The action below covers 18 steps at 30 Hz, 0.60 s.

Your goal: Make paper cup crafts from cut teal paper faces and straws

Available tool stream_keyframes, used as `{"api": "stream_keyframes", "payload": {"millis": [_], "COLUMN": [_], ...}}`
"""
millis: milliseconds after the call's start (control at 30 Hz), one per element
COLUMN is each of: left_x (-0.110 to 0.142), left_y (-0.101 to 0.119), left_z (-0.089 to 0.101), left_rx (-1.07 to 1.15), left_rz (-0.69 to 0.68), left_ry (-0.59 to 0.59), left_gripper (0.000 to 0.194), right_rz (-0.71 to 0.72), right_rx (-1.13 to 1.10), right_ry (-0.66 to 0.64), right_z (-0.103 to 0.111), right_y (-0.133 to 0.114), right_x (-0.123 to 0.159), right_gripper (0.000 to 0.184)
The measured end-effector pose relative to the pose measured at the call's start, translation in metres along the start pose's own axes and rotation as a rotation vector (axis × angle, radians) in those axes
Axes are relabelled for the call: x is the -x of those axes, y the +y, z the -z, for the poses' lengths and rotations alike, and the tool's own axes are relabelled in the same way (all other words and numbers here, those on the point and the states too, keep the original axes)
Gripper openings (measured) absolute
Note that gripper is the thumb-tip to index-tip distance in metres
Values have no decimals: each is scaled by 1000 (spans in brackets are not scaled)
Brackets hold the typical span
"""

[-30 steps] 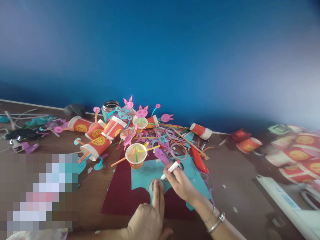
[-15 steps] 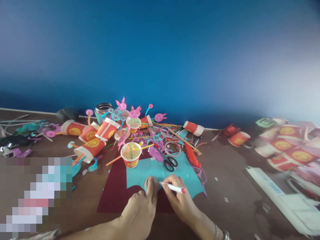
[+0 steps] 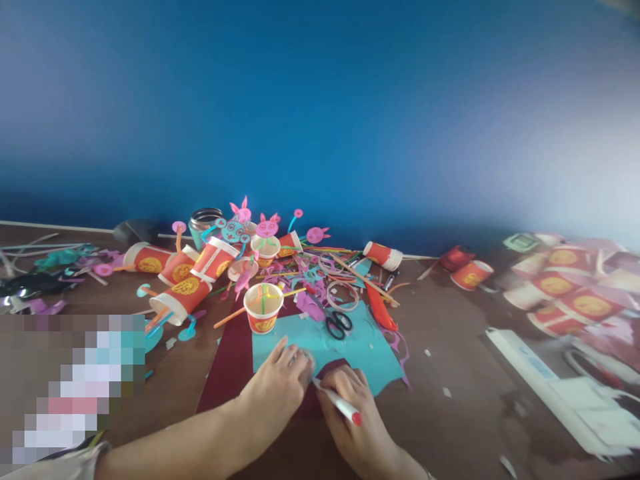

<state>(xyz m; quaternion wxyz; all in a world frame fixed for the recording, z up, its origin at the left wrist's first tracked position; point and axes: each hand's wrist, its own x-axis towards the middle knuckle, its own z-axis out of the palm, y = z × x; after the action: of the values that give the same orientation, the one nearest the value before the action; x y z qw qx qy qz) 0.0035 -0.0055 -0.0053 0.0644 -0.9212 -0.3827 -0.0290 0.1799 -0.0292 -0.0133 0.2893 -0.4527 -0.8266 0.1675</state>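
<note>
A white marker with a red end is gripped by my right hand, its tip pointing left toward my other hand. My left hand is closed, with its curled fingertips meeting the marker's tip; what they pinch is hidden. Both hands are over a turquoise paper sheet with curved cut-outs along its near edge. Beneath that lies a dark red sheet. Black-handled scissors rest on the turquoise paper beyond my hands. A paper cup with coloured straws stands at its far left corner.
Red paper cups with straws and paper animal faces crowd the left back. Paper scraps and straws lie in a heap behind the scissors. A white power strip and more stacked cups are on the right.
My left hand's two fingers have lifted from the small round piece and curled up beside the marker tip. My right hand has moved slightly down, and the marker now tilts more steeply.
</note>
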Motion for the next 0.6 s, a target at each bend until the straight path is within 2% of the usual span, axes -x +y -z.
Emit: {"api": "stream_keyframes", "payload": {"millis": [233,400,500,600], "left_x": [-10,-19,-22,-26], "left_y": [-20,-34,-40,-45], "left_z": [21,35,37,33], "left_rx": [151,127,124,147], "left_rz": [-98,-201,-238,-293], "left_ry": [-106,-153,-152,-132], "left_gripper": [12,12,16,15], "right_rz": [69,259,349,350], "right_rx": [48,111,176,259], "right_ry": [23,14,-12,0], "right_z": [3,2,-5,-14], "right_y": [-6,-20,-29,-37], "right_x": [1,2,-1,-6], "right_gripper": [9,8,13,17]}}
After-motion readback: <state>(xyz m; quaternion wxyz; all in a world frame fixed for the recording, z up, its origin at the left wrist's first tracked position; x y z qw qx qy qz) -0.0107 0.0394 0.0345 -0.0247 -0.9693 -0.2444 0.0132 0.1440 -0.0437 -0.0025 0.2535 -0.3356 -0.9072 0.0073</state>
